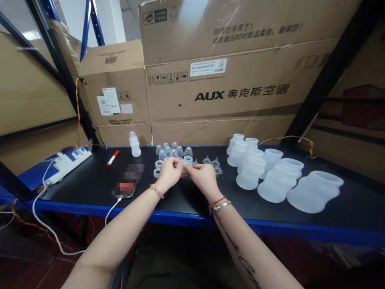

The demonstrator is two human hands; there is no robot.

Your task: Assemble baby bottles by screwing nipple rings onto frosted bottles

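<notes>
In the middle of the shelf, my left hand (171,173) and my right hand (204,176) meet with pinched fingers. Between the fingertips is a small translucent bottle part (182,161), mostly covered, so I cannot tell whether it is a ring or a nipple. White collar rings (157,172) lie beside my left hand. Several clear dome caps (173,152) stand just behind both hands. To the right of my right fingers sit clear silicone nipples (215,162). One capped baby bottle (135,144) stands upright at the back left.
Several frosted bottle bodies (277,184) stand open-topped on the right. On the left lie a red marker (112,158), a phone (129,186) with a white cable, and a power strip (70,165). Cardboard boxes (222,108) wall the back; a blue edge (186,218) runs along the front.
</notes>
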